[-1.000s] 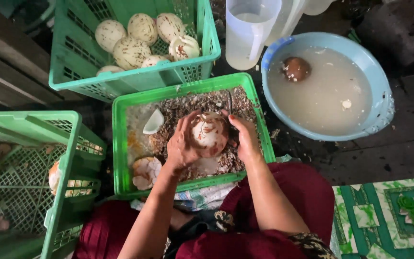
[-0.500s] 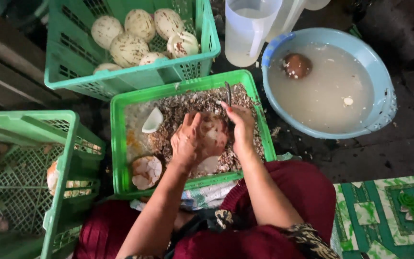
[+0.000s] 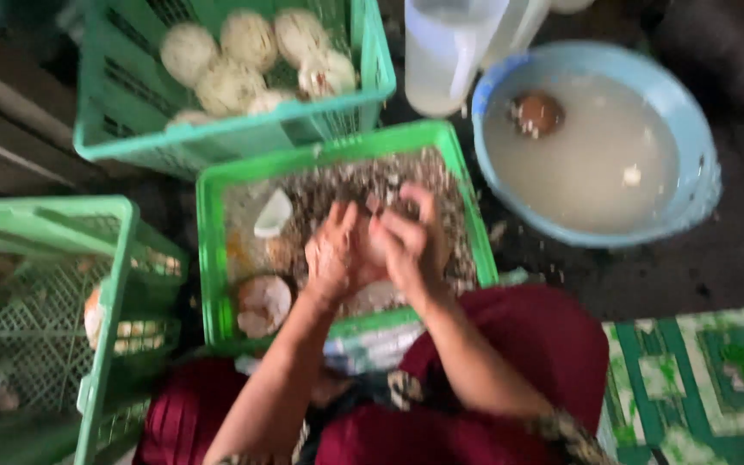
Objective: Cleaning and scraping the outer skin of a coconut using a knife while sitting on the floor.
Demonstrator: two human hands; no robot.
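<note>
Hands meet over the middle green crate [image 3: 208, 258]: the left hand [image 3: 331, 254] and the right hand [image 3: 411, 245] are pressed together around a pale, rounded peeled nut [image 3: 374, 250], of which only a sliver shows between them. The fingers of both hands are curled closed on it; the picture is blurred, so the exact grip cannot be told. The nut is held just above the layer of brown shell scraps [image 3: 337, 185] that fills the crate.

For the step to be done well, it is judged that the nut should be kept low over the crate so that the scraps drop inside, and that it should be steadied by one hand while the other works the skin.

No surface is seen; the work is done low on a dark, wet-looking floor [image 3: 734, 258]. A second crate [image 3: 372, 77] behind holds whitish peeled nuts [image 3: 226, 82]; a third crate [image 3: 114, 284] stands at the left. A blue basin [image 3: 699, 172] of cloudy water sits at the right, a brown nut [image 3: 536, 114] floating in it, beside a pale plastic jug [image 3: 445, 52]. A green patterned mat [image 3: 691, 379] is seen at the lower right.
</note>
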